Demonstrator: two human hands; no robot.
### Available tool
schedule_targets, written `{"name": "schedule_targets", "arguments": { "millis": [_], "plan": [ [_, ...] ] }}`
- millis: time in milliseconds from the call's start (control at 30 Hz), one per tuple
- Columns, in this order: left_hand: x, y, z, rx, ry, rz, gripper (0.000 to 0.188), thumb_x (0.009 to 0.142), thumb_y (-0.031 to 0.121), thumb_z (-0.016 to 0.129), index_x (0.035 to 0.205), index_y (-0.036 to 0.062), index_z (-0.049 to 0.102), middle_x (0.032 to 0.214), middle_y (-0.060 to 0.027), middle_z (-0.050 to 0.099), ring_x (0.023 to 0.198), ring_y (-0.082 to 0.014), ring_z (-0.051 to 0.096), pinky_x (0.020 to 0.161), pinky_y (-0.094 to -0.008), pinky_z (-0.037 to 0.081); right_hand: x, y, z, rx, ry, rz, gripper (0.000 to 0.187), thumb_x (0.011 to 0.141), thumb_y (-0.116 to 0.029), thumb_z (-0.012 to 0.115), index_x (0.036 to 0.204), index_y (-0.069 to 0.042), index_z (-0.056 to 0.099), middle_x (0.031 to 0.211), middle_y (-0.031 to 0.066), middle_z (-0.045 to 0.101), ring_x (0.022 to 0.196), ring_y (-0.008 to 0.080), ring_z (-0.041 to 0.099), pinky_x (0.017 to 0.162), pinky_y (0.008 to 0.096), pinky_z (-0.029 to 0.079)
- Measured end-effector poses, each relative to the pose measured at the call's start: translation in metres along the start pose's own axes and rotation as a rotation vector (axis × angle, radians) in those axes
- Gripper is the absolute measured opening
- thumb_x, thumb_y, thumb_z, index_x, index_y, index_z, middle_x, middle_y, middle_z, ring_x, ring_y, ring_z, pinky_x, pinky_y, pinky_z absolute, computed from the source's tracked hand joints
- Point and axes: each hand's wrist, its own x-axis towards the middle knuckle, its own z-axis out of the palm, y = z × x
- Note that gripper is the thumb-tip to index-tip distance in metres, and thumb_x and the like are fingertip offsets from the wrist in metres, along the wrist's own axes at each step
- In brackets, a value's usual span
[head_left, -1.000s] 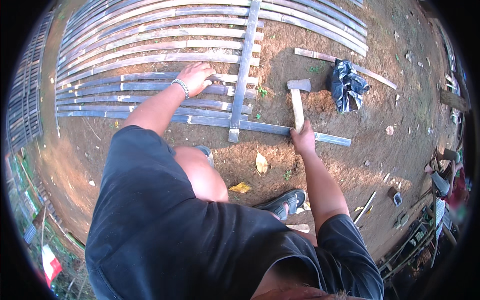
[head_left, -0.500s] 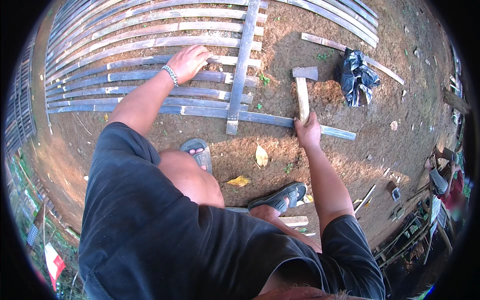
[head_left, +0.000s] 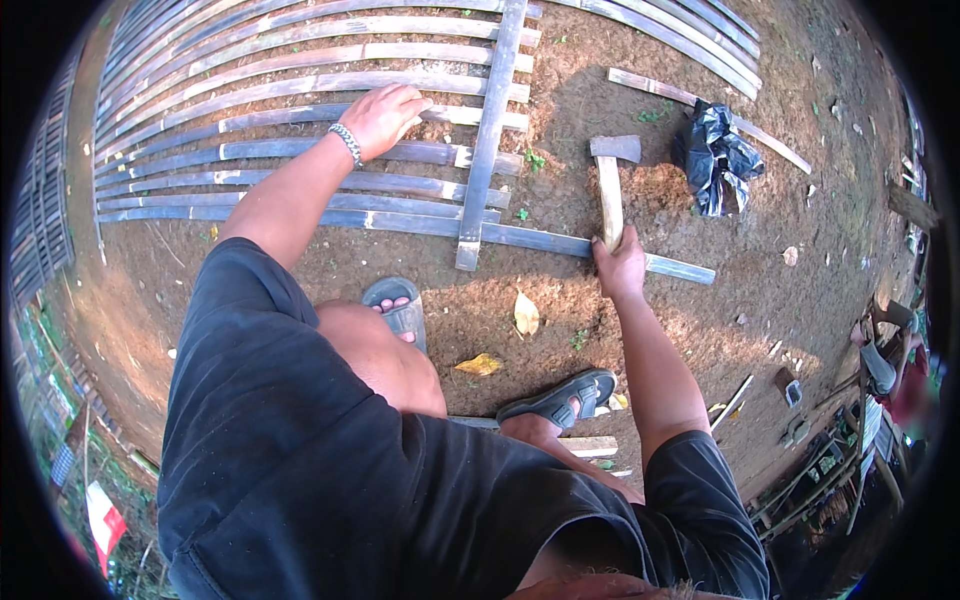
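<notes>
A hatchet (head_left: 610,195) with a pale wooden handle and a dark metal head is in my right hand (head_left: 620,262), whose fingers are wrapped round the handle's lower end. That hand rests over the long nearest bamboo slat (head_left: 535,240), which runs on past it to the right. My left hand (head_left: 383,122), with a bracelet at its wrist, lies over another bamboo slat (head_left: 465,116) in the frame. Its fingers bend closed about that slat; their undersides are hidden. A bamboo crosspiece (head_left: 490,140) lies across the slats' right ends.
A crumpled black plastic bag (head_left: 718,160) lies on a loose bamboo strip (head_left: 650,84) at the right. More slats (head_left: 680,38) are at the far right. My sandalled feet (head_left: 560,400) stand on the soil near fallen leaves (head_left: 526,313). Wood and clutter (head_left: 820,465) line the right edge.
The whole view has shifted very slightly. Both hands keep their places, the right one still on the hatchet and the left one still at the slat.
</notes>
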Motion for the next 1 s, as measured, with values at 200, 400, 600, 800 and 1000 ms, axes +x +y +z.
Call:
{"name": "schedule_targets", "arguments": {
  "millis": [200, 400, 600, 800, 1000],
  "plan": [
    [0.004, 0.001, -0.004, -0.046, -0.022, 0.004, 0.03, 0.095, 0.019, 0.068, 0.123, 0.009, 0.069, 0.117, -0.006, 0.064, 0.113, -0.0273, 0.062, 0.096, -0.0406, 0.054, -0.001, 0.002, 0.0, 0.006, 0.018, -0.037, 0.04, 0.087, -0.03, 0.077, 0.104, -0.001, 0.056, 0.093, 0.0269, 0.071, 0.09, 0.0453, 0.07, 0.084, 0.0517, 0.054],
    [0.003, -0.001, -0.003, -0.042, 0.002, 0.027, 0.03, 0.095, 0.02, 0.068, 0.122, 0.0088, 0.07, 0.118, -0.0063, 0.065, 0.113, -0.0274, 0.062, 0.097, -0.0403, 0.053, 0.001, 0.005, 0.003, -0.014, 0.025, -0.021, 0.04, 0.087, -0.031, 0.077, 0.103, -0.001, 0.055, 0.094, 0.0274, 0.071, 0.091, 0.046, 0.069, 0.083, 0.0517, 0.053],
    [-0.008, 0.006, -0.009, -0.045, 0.192, 0.037, 0.031, 0.091, 0.023, 0.072, 0.119, 0.0107, 0.071, 0.115, -0.0055, 0.065, 0.111, -0.0272, 0.062, 0.097, -0.0424, 0.052, -0.002, -0.002, 0.0, 0.046, -0.001, 0.013, 0.039, 0.087, -0.031, 0.078, 0.102, -0.002, 0.055, 0.091, 0.0265, 0.071, 0.089, 0.0457, 0.07, 0.083, 0.0515, 0.054],
    [-0.047, 0.025, -0.004, -0.065, -0.02, 0.036, 0.034, 0.088, 0.026, 0.076, 0.119, 0.0138, 0.069, 0.113, -0.0037, 0.064, 0.111, -0.025, 0.061, 0.099, -0.0434, 0.05, 0.001, 0.004, 0.003, -0.004, 0.04, -0.029, 0.038, 0.087, -0.03, 0.078, 0.102, -0.002, 0.056, 0.091, 0.0262, 0.071, 0.088, 0.045, 0.07, 0.083, 0.0509, 0.054],
    [-0.047, 0.021, 0.001, -0.058, -0.064, 0.017, 0.035, 0.09, 0.025, 0.073, 0.123, 0.0133, 0.067, 0.117, -0.0043, 0.064, 0.114, -0.0262, 0.061, 0.101, -0.0418, 0.049, 0.002, 0.007, 0.006, 0.019, 0.036, -0.024, 0.039, 0.087, -0.03, 0.077, 0.101, -0.001, 0.056, 0.091, 0.0268, 0.07, 0.087, 0.0458, 0.069, 0.082, 0.0516, 0.053]
  ]
}}
